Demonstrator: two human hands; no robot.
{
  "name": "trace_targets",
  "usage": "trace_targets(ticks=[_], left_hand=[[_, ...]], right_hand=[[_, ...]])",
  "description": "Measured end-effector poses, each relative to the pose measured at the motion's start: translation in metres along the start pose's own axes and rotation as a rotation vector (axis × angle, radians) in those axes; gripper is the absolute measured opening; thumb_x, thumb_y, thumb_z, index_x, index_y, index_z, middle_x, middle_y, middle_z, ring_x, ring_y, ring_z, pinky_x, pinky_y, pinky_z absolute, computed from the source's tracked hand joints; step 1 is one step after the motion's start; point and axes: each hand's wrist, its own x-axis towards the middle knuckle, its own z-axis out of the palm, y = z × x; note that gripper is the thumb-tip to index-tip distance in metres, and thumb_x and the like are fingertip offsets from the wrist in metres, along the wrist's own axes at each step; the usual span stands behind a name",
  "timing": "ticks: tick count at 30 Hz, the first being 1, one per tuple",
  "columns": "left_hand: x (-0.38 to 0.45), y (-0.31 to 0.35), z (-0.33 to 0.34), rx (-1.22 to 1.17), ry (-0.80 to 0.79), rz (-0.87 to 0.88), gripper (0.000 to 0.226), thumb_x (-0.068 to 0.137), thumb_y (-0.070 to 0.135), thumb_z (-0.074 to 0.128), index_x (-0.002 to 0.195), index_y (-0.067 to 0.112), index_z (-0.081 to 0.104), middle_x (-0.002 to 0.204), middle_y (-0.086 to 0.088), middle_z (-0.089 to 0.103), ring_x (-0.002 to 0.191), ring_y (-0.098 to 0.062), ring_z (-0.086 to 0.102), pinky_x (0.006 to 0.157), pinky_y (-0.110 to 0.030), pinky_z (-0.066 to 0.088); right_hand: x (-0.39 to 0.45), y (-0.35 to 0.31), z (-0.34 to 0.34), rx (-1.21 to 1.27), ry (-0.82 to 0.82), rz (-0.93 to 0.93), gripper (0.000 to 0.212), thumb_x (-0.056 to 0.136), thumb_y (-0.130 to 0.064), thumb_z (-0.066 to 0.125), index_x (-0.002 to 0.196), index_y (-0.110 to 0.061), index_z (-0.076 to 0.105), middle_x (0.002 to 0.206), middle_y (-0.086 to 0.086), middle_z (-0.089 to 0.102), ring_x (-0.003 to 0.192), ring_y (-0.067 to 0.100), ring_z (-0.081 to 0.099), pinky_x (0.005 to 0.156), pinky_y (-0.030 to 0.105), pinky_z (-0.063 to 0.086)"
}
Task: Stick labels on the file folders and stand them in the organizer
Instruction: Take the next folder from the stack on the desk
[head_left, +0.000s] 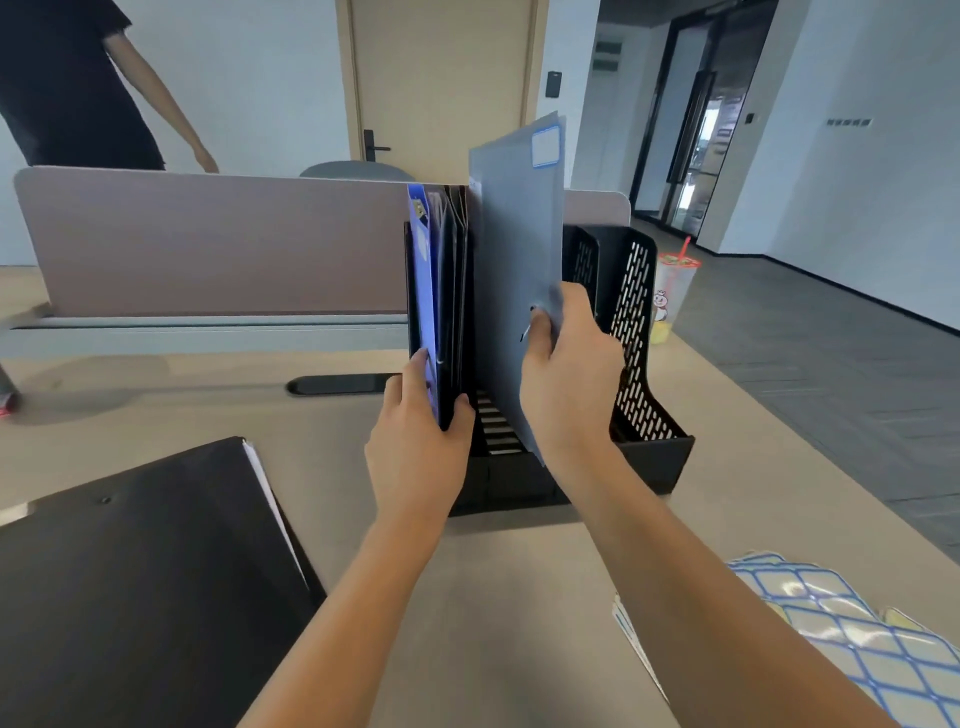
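A black perforated organizer (631, 332) stands on the desk ahead of me. My right hand (569, 379) grips the front edge of a grey folder (519, 249), upright and tilted in a middle slot; a white label with a blue border (545, 146) sits at its top corner. My left hand (415, 441) pinches the front edges of a blue folder (423, 291) and the dark folders beside it in the leftmost slot. A black folder (140, 587) with white papers inside lies flat at my near left.
Sheets of blue-bordered labels (852, 629) lie at the near right. A plastic drink cup (672, 291) stands behind the organizer at the desk's right edge. A pink partition (208, 244) runs along the back of the desk. A person in black (78, 78) stands beyond it.
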Motion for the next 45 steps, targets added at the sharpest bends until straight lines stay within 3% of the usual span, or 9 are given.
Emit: trace_targets(ticks=[5,8,12,19,26,35,38,42,45], left_hand=[[0.003,-0.008,0.002,-0.019,0.018,0.000,0.060,0.098,0.038,0.062,0.152,0.029,0.036,0.126,0.008,0.060,0.093,-0.009,0.063,0.077,-0.030,0.056],[0.005,-0.011,0.002,-0.022,0.010,0.008,0.062,0.097,0.038,0.063,0.152,0.030,0.036,0.125,0.007,0.061,0.094,-0.008,0.062,0.078,-0.028,0.055],[0.008,-0.015,-0.001,-0.026,-0.002,0.011,0.064,0.096,0.041,0.064,0.152,0.031,0.036,0.126,0.008,0.061,0.099,-0.010,0.064,0.084,-0.033,0.058],[0.009,-0.020,-0.002,-0.041,-0.015,0.008,0.062,0.096,0.044,0.063,0.151,0.035,0.036,0.118,0.011,0.062,0.094,-0.008,0.064,0.082,-0.036,0.060],[0.011,-0.021,-0.002,-0.054,-0.030,0.019,0.063,0.096,0.045,0.063,0.152,0.034,0.038,0.114,0.013,0.062,0.087,-0.005,0.063,0.073,-0.022,0.050],[0.011,-0.020,-0.004,-0.063,-0.033,0.009,0.065,0.095,0.046,0.065,0.152,0.035,0.036,0.124,0.010,0.062,0.094,-0.004,0.063,0.077,-0.023,0.049],[0.010,-0.020,-0.005,-0.066,-0.034,0.005,0.065,0.094,0.047,0.065,0.152,0.034,0.036,0.125,0.010,0.062,0.098,-0.006,0.064,0.081,-0.027,0.055],[0.009,-0.020,-0.010,-0.072,-0.057,-0.024,0.066,0.093,0.048,0.066,0.150,0.035,0.036,0.125,0.009,0.063,0.101,-0.009,0.065,0.085,-0.038,0.060],[0.001,-0.019,-0.019,-0.061,-0.084,-0.039,0.063,0.094,0.044,0.067,0.149,0.033,0.039,0.127,0.008,0.062,0.101,-0.009,0.063,0.088,-0.038,0.059]], right_hand=[[0.005,0.004,0.019,0.076,0.017,-0.046,0.030,0.110,-0.028,0.052,0.137,-0.017,0.056,0.093,0.000,0.075,0.068,0.014,0.068,0.057,0.014,0.040],[-0.004,0.010,0.028,0.107,-0.047,-0.088,0.025,0.108,-0.025,0.055,0.132,-0.020,0.055,0.084,-0.003,0.072,0.065,0.013,0.068,0.061,0.028,0.054],[-0.025,0.027,0.035,0.029,-0.151,-0.130,0.024,0.107,-0.023,0.057,0.131,-0.024,0.053,0.084,-0.002,0.073,0.066,0.017,0.068,0.061,0.037,0.058],[-0.049,0.044,0.035,0.111,-0.309,-0.076,0.039,0.107,-0.026,0.059,0.145,-0.030,0.053,0.122,-0.008,0.076,0.106,0.010,0.074,0.091,0.037,0.063],[-0.046,0.040,0.031,0.210,-0.416,-0.057,0.047,0.106,-0.020,0.061,0.150,-0.030,0.048,0.131,-0.009,0.072,0.116,0.008,0.070,0.099,0.033,0.060],[-0.053,0.046,0.029,0.179,-0.498,-0.027,0.066,0.099,-0.026,0.072,0.155,-0.037,0.039,0.139,-0.014,0.064,0.126,0.008,0.063,0.103,0.044,0.058],[-0.056,0.049,0.024,0.158,-0.526,-0.017,0.072,0.097,-0.026,0.074,0.157,-0.039,0.036,0.141,-0.014,0.063,0.131,0.009,0.060,0.105,0.046,0.057],[-0.059,0.048,0.011,0.107,-0.540,-0.021,0.075,0.096,-0.025,0.075,0.159,-0.035,0.035,0.144,-0.012,0.062,0.135,0.010,0.057,0.110,0.046,0.053],[-0.065,0.043,-0.004,0.081,-0.532,-0.022,0.072,0.098,-0.024,0.074,0.158,-0.031,0.036,0.147,-0.008,0.060,0.137,0.012,0.056,0.114,0.041,0.050]])
